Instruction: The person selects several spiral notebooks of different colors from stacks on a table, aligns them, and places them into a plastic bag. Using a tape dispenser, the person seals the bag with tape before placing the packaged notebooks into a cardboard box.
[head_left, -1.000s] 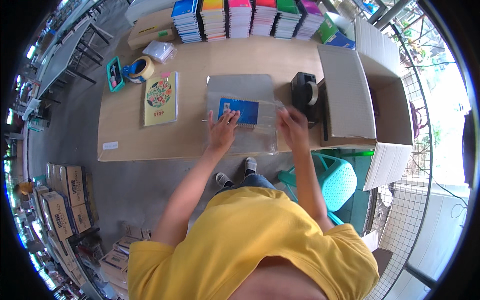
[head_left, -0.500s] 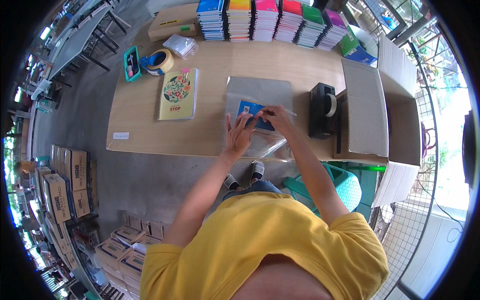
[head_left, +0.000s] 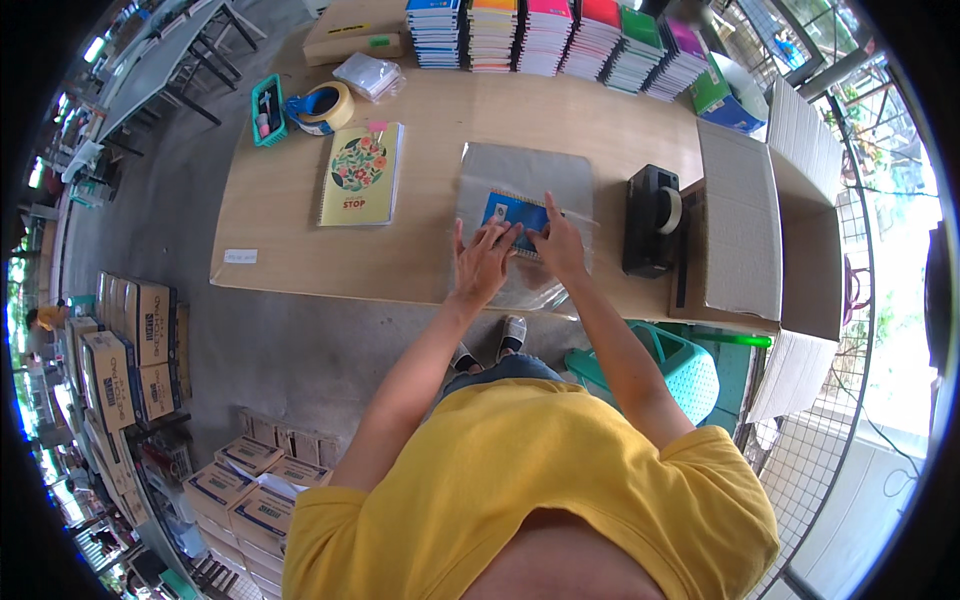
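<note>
A small blue spiral notebook (head_left: 527, 213) lies slightly turned on a sheet of clear plastic (head_left: 545, 167) near the table's front edge. My left hand (head_left: 484, 262) rests on the notebook's lower left part, fingers spread and pressing down. Over its right side lies my right hand (head_left: 562, 247), with one finger stretched away from me and the thumb side toward my left fingertips. Neither hand grips anything that I can see. My fingers hide part of the notebook's cover. A black tape dispenser (head_left: 651, 220) stands to the right of the plastic.
Left on the table (head_left: 270, 215) lie a flowered yellow notebook (head_left: 362, 178), tape rolls (head_left: 328, 108), a teal basket (head_left: 268, 112) and a plastic-wrapped packet (head_left: 368, 76). Notebook stacks (head_left: 492, 40) line the back. An open carton (head_left: 742, 225) stands right, above a teal stool (head_left: 685, 375).
My right hand has gone from fingers drawn together to a finger stretched out flat over the notebook. My left hand stays on the notebook. The whole view has shifted slightly.
</note>
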